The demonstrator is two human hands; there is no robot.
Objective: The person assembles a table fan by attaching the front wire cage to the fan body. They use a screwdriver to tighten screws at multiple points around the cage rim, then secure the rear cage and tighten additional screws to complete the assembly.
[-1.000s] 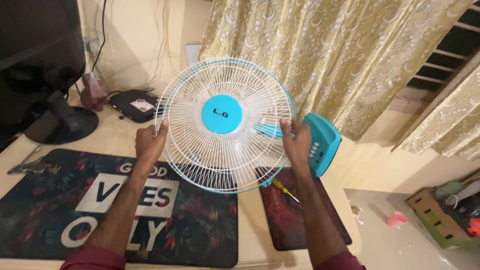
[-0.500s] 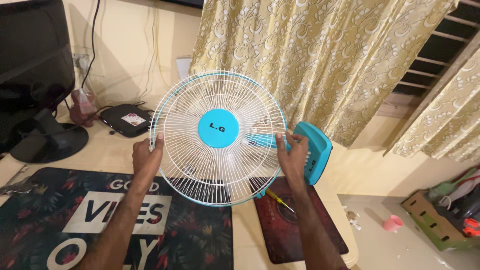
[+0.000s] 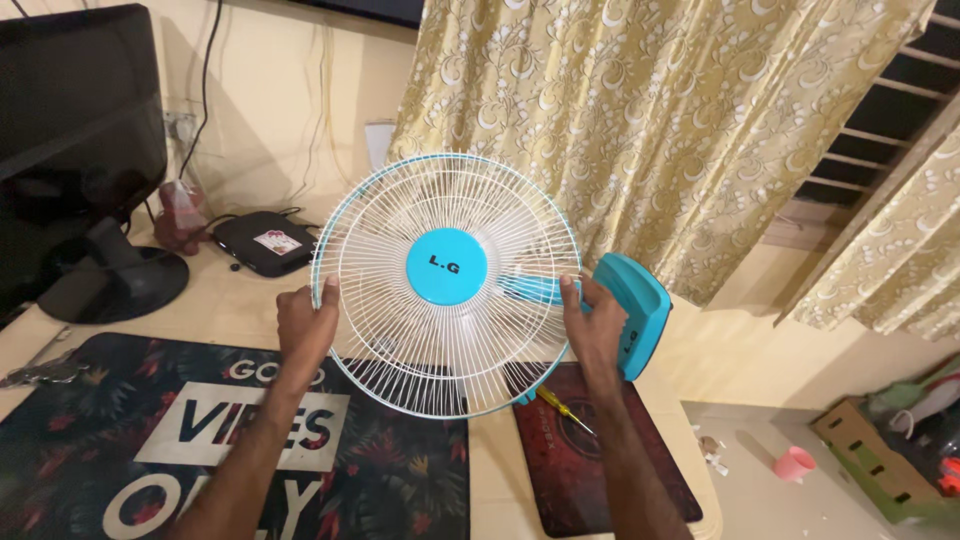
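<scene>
At the far left edge of the worktop (image 3: 230, 305) stands a black monitor (image 3: 75, 140) on a round foot, with a small pinkish bottle (image 3: 182, 215) and a flat black box (image 3: 265, 243) just beside it toward the wall. A large dark floral mat (image 3: 100, 450) with big white letters covers the near left part of the worktop. Above it, the left hand (image 3: 305, 325) grips the left rim of a round fan guard (image 3: 447, 285), fingers curled behind the wires and thumb at the front. The fan guard is white wire with a light blue ring and a blue centre cap, held upright and lifted off the worktop, its face toward the camera. The right hand (image 3: 592, 325) clasps the right rim in the same way. Behind that hand, near the right edge of the worktop, sits the blue fan body (image 3: 640, 310). Below the guard a yellow-handled screwdriver (image 3: 562, 408) lies on a small dark red mat (image 3: 590, 455). Right of the worktop, on the floor, are a pink cup (image 3: 793, 464) and an open cardboard box (image 3: 880, 460).
</scene>
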